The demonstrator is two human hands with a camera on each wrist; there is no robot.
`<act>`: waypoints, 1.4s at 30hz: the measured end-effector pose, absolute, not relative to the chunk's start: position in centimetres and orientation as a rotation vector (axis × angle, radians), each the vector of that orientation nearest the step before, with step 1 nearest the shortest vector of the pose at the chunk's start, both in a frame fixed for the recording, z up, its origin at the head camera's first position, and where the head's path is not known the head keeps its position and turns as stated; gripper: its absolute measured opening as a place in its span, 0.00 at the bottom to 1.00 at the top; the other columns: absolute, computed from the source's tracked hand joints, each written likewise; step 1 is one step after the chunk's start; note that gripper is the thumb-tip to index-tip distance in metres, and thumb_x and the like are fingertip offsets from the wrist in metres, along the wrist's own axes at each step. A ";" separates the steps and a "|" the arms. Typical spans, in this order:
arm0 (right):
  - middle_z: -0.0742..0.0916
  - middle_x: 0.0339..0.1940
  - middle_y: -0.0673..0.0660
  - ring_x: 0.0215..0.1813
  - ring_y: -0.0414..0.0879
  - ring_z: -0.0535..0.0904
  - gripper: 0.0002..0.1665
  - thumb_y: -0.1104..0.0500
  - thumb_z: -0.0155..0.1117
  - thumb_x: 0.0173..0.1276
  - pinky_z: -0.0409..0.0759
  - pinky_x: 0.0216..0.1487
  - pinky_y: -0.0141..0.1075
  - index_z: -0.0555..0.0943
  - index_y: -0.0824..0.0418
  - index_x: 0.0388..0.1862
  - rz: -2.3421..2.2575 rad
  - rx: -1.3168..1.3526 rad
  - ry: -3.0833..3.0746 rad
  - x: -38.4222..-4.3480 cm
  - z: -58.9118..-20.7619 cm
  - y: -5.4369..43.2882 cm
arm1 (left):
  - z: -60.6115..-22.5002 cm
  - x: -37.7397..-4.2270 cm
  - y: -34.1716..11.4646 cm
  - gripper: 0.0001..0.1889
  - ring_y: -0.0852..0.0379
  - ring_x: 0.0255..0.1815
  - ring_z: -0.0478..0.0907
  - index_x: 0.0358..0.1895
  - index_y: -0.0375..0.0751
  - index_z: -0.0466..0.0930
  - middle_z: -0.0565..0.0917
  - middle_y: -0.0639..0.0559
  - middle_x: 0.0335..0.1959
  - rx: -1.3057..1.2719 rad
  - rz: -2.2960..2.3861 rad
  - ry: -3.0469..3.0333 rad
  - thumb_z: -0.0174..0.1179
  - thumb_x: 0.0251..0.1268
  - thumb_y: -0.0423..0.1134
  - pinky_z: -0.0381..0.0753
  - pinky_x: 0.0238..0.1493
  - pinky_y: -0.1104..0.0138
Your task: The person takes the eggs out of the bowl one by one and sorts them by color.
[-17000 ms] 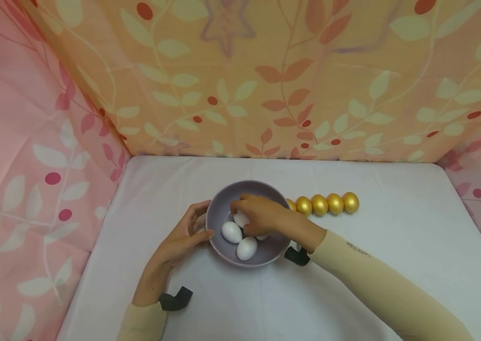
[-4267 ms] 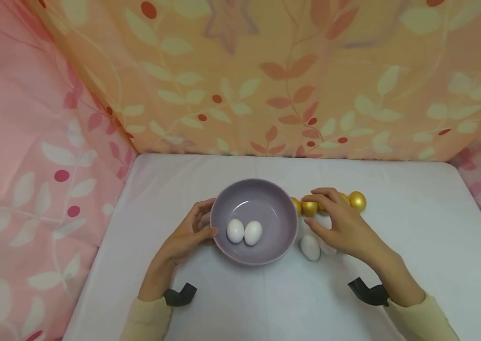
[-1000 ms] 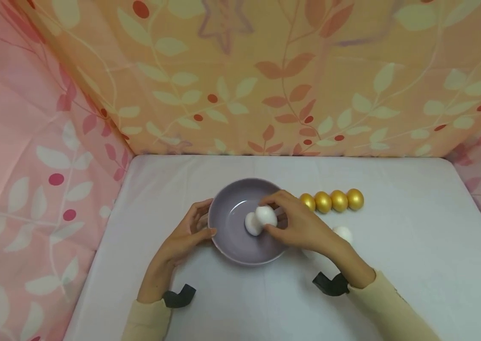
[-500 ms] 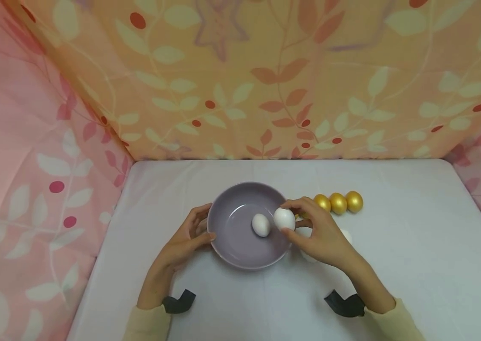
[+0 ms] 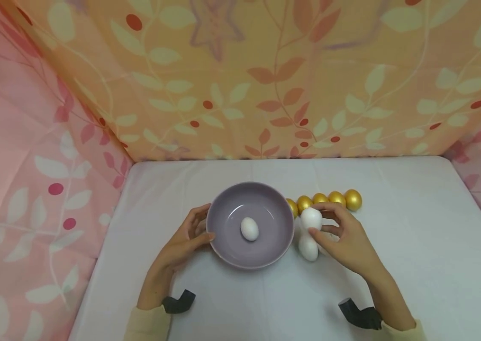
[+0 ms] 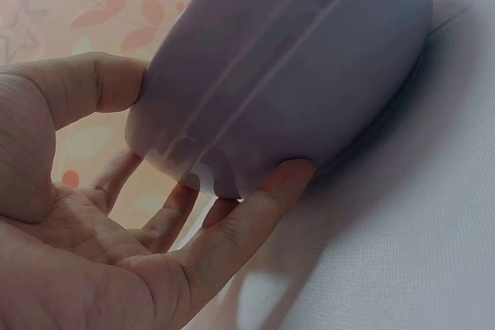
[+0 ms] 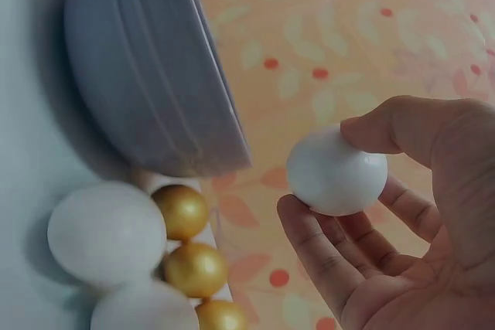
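A purple-grey bowl [image 5: 223, 251] stands on the white table with one white egg [image 5: 249, 229] lying inside. My left hand [image 5: 185, 239] holds the bowl at its left side, the thumb at the rim and the fingers against the outer wall [image 6: 340, 90]. To the right of the bowl, my right hand [image 5: 347, 237] pinches a second white egg [image 7: 337, 170] between thumb and fingertips, raised above the table. Under it, other white eggs [image 7: 107, 233] lie on the table, partly hidden by the hand in the head view.
A row of several golden eggs [image 5: 353, 200] runs behind the right hand, starting close to the bowl's right rim. A patterned orange cloth [image 5: 240, 94] rises along the table's back edge, and pink cloth [image 5: 31, 189] hangs at the left.
My right hand has lifted an egg out of the bowl and carried it right, past the rim, over the white eggs on the table. The left hand stays at the bowl.
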State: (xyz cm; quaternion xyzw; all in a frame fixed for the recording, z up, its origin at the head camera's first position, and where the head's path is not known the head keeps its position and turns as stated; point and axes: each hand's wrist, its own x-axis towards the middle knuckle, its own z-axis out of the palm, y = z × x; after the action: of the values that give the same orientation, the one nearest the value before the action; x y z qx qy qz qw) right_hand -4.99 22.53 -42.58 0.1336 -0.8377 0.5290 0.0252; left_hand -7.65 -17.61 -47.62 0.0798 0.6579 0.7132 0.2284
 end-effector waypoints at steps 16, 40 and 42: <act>0.78 0.63 0.34 0.61 0.20 0.75 0.32 0.67 0.75 0.67 0.79 0.52 0.15 0.74 0.62 0.69 1.420 0.184 -2.673 -3.2 -44.1 28.5 | -47.5 -7.6 -17.6 0.43 0.44 0.76 0.65 0.83 0.47 0.52 0.55 0.40 0.85 0.235 1.985 1.782 0.63 0.71 0.28 0.86 0.56 0.59; 0.82 0.64 0.69 0.52 0.18 0.74 0.33 0.56 0.77 0.69 0.78 0.44 0.15 0.76 0.63 0.69 1.179 -0.056 -2.930 -2.7 -47.3 32.9 | -47.7 -7.6 -17.5 0.43 0.44 0.76 0.65 0.83 0.48 0.52 0.55 0.41 0.85 0.229 1.984 1.786 0.64 0.70 0.28 0.86 0.56 0.59; 0.82 0.65 0.69 0.56 0.32 0.82 0.34 0.55 0.77 0.69 0.79 0.43 0.15 0.76 0.63 0.69 1.166 -0.061 -2.946 -2.7 -47.5 32.7 | -47.7 -7.6 -17.5 0.43 0.44 0.76 0.65 0.83 0.48 0.52 0.56 0.41 0.85 0.226 1.986 1.785 0.63 0.70 0.27 0.86 0.56 0.58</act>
State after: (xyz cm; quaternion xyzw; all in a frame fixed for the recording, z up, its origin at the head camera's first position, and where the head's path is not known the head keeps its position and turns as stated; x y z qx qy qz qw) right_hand -2.66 32.75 -47.48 -0.0192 -0.9295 0.3681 -0.0136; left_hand -7.63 -17.53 -47.66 0.0822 0.6486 0.7213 0.2288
